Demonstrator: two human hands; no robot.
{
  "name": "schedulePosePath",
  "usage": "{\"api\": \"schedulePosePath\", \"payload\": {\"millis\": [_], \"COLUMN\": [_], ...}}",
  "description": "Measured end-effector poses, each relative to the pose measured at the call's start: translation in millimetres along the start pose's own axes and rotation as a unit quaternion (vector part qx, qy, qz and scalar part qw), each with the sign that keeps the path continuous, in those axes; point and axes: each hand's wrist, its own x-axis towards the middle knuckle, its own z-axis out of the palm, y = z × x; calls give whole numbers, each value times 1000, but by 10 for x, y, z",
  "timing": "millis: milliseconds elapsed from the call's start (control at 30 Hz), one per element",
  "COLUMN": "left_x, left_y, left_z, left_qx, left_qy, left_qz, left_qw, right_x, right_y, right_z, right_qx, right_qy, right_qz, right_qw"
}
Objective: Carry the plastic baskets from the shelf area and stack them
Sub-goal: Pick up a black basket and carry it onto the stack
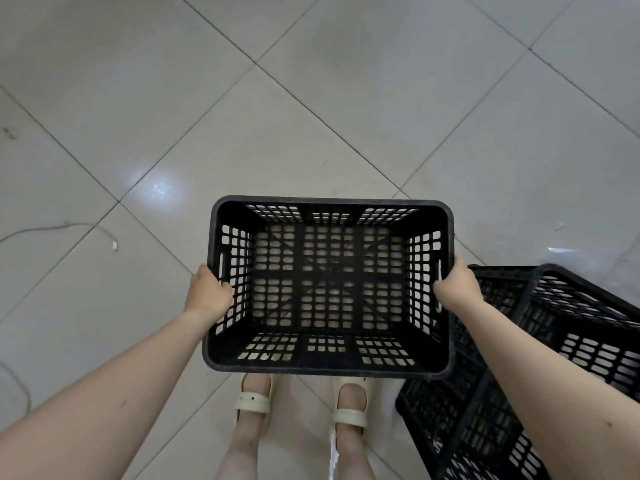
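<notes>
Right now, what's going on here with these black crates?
A person is carrying an empty black basket over a tiled floor, the left hand and right hand each gripping a short side at its handle slot. More black baskets sit to the person's right, partly hidden by the arm. A white cable lies on the floor to the left.

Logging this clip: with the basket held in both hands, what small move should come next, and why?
Probably swing the held basket rightward over the basket stack. The left hand and right hand grip its short sides; it is empty and sits left of the stack.
</notes>
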Motion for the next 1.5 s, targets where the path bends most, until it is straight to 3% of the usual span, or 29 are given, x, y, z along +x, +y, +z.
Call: {"api": "schedulePosePath", "payload": {"millis": [167, 333, 567, 833, 1133, 1300, 1500], "left_x": [89, 19, -518, -1816, -3919, -5125, -5940], "left_y": [94, 149, 670, 1684, 2797, 3119, 3357], "left_z": [-20, -162, -1065, -2914, -5302, -6445, -7242], "left_qx": [29, -32, -88, -126, -179, -228, -247], "left_qy": [-76, -5, 108, 205, 315, 336, 356], "left_qz": [-43, 4, 84, 182, 295, 356, 397], "left_qw": [996, 999, 987, 953, 884, 842, 809], "right_x": [1, -119, -712, -2015, -4100, -5274, -6297], "right_y": [-74, -28, -297, -1218, -1977, -2023, -1983], "right_z": [31, -164, -1023, -2822, -5540, -6774, -7480], "right_qx": [-30, 11, 50, 159, 205, 210, 230], "right_qy": [9, 37, 183, 303, 400, 424, 440], "right_qz": [73, 133, 61, -62, -234, -267, -288], "right_qw": [997, 990, 980, 938, 862, 840, 819]}}
